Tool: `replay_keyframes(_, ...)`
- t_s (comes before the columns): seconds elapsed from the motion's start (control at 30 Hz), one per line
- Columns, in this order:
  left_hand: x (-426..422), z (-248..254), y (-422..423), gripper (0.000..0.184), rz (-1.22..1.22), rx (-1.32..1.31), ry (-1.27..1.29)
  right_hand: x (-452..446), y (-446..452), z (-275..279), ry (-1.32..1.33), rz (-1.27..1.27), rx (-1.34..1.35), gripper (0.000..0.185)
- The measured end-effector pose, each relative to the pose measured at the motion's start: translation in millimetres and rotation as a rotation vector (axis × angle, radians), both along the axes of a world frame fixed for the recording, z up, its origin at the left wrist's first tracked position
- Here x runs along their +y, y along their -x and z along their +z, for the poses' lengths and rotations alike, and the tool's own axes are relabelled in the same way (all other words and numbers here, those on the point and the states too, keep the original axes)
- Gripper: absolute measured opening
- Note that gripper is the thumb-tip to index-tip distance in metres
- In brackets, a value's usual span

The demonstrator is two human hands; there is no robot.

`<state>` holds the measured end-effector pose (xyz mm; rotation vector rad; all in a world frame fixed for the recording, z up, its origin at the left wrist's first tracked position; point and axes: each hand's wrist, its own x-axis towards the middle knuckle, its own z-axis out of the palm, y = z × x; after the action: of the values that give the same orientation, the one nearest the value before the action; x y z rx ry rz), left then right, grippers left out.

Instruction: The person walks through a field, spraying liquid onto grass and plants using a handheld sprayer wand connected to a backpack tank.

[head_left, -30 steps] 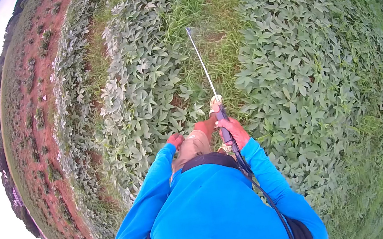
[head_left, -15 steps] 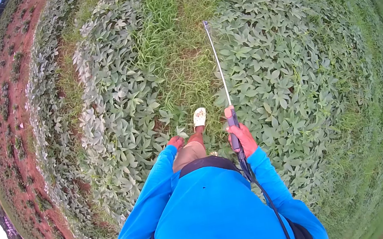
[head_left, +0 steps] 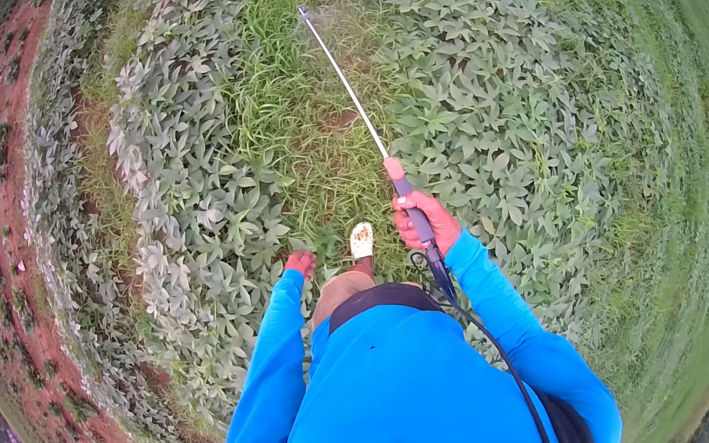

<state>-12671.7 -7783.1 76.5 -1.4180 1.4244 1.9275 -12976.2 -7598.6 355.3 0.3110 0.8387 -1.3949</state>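
Note:
My right hand (head_left: 429,221) is wrapped round the grey handle of a sprayer wand (head_left: 349,88). The wand's thin metal tube points forward and slightly left, over the grassy strip. Its nozzle end (head_left: 304,12) is above the grass, with a faint haze of spray beside it. A black hose (head_left: 500,351) runs from the handle back along my right side. Near my left thigh, my left hand (head_left: 301,263) hangs above the leaves with its fingers loosely curled; nothing shows in it.
A grass strip (head_left: 335,159) runs ahead between leafy crop rows (head_left: 191,182) on the left and more leafy plants (head_left: 494,107) on the right. One white clog (head_left: 361,240) shows on the grass. Red soil (head_left: 6,277) lies far left.
The wand has swung left, its nozzle moving from the right-hand plants' edge to over the grass. My right hand has moved forward and left. My left hand has shifted outward from my thigh.

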Motion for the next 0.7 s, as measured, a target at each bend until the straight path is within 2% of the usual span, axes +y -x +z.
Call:
replay_keyframes(0.17, -24.3, 0.1, 11.4, 0.026, -0.014, -0.022, 0.028, -4.5, -5.9, 14.6, 0.038, 0.095, -0.215, 0.017)
replay_keyframes(0.23, -25.9, 0.2, 24.0, 0.027, -0.008, -0.122, 0.002, -7.7, -8.4, 25.9, 0.05, 0.097, -0.245, 0.016)
replay_keyframes(0.43, -26.9, -0.2, 51.3, 0.025, -0.05, -0.046, -0.032, -36.8, -2.8, 33.9, 0.176, 0.234, -0.332, 0.015)
replay_keyframes(0.5, -29.1, 1.2, 58.1, 0.025, -0.102, 0.014, -0.05, -58.2, 2.6, 36.6, 0.135, 0.257, -0.276, 0.017)
replay_keyframes(0.6, -36.3, -3.3, 70.0, 0.023, -0.033, -0.059, -0.102, -87.2, 14.2, 51.7, 0.112, 0.217, -0.156, 0.017)
replay_keyframes(0.7, -45.9, -8.1, 67.5, 0.024, 0.015, 0.004, -0.158, -105.7, 28.3, 44.1, 0.134, 0.195, -0.06, 0.015)
